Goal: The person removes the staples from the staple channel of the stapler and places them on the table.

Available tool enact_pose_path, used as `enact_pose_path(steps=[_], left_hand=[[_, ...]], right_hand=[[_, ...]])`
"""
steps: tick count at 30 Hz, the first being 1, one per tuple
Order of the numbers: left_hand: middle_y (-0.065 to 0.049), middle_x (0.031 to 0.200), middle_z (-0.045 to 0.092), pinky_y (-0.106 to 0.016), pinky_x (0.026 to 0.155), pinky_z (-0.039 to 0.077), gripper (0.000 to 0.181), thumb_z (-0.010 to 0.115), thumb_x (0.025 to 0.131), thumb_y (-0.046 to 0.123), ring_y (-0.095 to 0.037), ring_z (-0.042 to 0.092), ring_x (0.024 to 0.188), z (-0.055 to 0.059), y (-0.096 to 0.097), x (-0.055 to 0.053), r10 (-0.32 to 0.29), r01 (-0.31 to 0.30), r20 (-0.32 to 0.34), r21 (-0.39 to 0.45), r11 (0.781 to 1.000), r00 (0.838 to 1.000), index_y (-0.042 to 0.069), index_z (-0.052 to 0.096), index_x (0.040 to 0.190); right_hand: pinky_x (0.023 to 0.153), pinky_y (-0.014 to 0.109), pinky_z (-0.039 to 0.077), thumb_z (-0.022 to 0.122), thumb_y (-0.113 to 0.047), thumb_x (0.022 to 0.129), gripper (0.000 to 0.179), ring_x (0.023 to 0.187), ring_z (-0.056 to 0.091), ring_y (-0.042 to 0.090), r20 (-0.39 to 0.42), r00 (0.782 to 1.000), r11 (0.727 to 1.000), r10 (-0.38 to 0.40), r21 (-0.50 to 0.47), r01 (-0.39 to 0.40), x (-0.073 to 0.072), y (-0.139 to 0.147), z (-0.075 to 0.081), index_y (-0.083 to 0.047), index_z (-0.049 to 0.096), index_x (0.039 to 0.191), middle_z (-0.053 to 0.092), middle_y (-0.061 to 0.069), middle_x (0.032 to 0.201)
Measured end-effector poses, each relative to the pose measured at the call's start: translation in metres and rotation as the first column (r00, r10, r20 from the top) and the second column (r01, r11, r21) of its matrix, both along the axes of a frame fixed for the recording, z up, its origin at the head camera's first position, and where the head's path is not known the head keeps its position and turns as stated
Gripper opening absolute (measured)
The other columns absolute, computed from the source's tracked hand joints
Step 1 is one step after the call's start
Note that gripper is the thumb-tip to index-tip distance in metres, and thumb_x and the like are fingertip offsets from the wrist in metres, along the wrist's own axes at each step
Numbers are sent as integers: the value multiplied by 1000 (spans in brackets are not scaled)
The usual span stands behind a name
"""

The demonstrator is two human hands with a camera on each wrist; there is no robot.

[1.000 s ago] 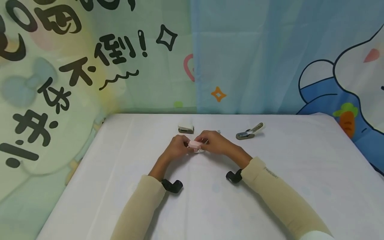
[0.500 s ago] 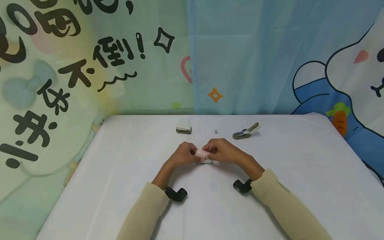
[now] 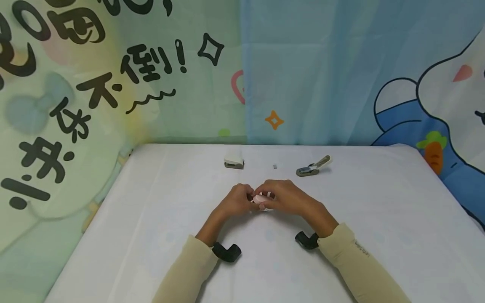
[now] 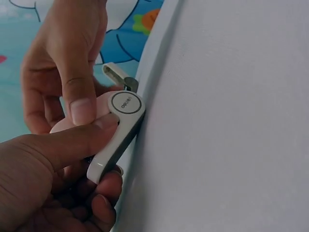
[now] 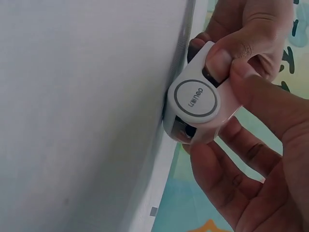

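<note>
Near the middle of the table, both hands hold a small pink and white stapler [image 3: 259,199] with a round logo disc at its side. My left hand [image 3: 238,201] grips its left end. In the left wrist view the left thumb [image 4: 94,137] presses beside the disc, with curled fingers beneath the white arm. My right hand [image 3: 291,198] pinches the pink part between thumb [image 5: 263,99] and fingers. In the right wrist view a dark metal slot [image 5: 184,128] shows below the disc. Much of the stapler is hidden by the fingers.
A closed white stapler [image 3: 233,163] with an olive base stands at the back. Right of it lies a small grey piece [image 3: 275,166], perhaps staples. Farther right is a stapler [image 3: 312,167] with its arm raised. A white cloth covers the table [image 3: 151,235]; a printed curtain hangs behind.
Both hands have come nearer the body and slightly right with the pink and white stapler. It now looks turned, with less of its pink top showing. The small grey piece has come into full view.
</note>
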State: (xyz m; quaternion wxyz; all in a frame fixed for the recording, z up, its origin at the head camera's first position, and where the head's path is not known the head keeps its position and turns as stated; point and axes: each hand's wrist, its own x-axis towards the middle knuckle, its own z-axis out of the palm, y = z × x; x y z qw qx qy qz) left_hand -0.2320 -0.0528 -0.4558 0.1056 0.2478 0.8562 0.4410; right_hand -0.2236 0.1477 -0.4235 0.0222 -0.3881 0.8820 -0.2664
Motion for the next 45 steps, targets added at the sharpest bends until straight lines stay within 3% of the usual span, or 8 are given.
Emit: enact_pose_path(steps=[3,6,13,22,31,35,40,45], left_hand=[[3,65,51,-22,52,36,17,81,80,12,-7,43,59,-1,-1,0,-7,7,-4,-7,1000,1000,5,66,77],[3,67,52,-22,53,37,16,81,80,11,-7,44,61,-2,-1,-1,-14,14,-11,-12,1000,1000,5,66,79],[0,75,58,-24,59,41,16,83,78,10,-10,48,66,0,-1,-4,-16,16,-2,-45,999,1000,3,72,88],[1,77,59,-22,60,41,19,84,77,11,-9,48,66,-1,-2,-5,-44,43,-23,-42,998,999,3,71,87],[0,78,58,-23,59,41,20,84,78,11,-9,48,67,-7,-4,-3,-50,51,12,-22,998,999,2,71,89],[0,80,60,-24,60,41,18,83,79,10,-11,49,69,-5,-8,-4,-32,33,52,-16,999,998,4,72,92],[1,85,63,-24,64,43,20,80,81,8,-12,52,73,-4,-11,-7,-71,71,111,9,997,991,5,74,99],[2,85,65,-25,65,46,20,81,79,8,-12,56,73,-6,-9,-7,-61,61,108,6,998,992,3,75,98]], right_hand=[[63,26,42,72,-22,89,31,70,48,7,-87,994,998,65,12,-65,1,1,1,-15,70,119,58,-6,90],[62,27,44,68,-19,93,25,70,50,7,-90,994,998,68,2,-68,1,3,3,-16,70,118,56,-6,91],[76,32,53,69,-6,90,30,89,65,19,118,993,996,6,-92,5,0,13,8,-10,62,119,59,-2,99],[74,31,52,66,1,84,20,86,60,16,340,940,988,4,-147,49,-7,24,15,-4,59,102,60,1,93],[68,30,44,66,2,82,30,78,49,15,339,940,999,-34,51,18,-9,42,11,-1,71,112,61,4,94],[66,30,43,68,1,82,29,74,48,14,337,941,999,-31,46,17,-11,44,8,-3,73,109,61,4,89],[69,32,43,69,-1,81,28,79,50,17,341,937,996,-73,71,52,-10,46,10,-5,74,109,63,2,93],[77,39,41,71,-4,80,27,89,52,22,255,960,988,-117,125,87,-5,45,15,-8,75,107,67,2,101]])
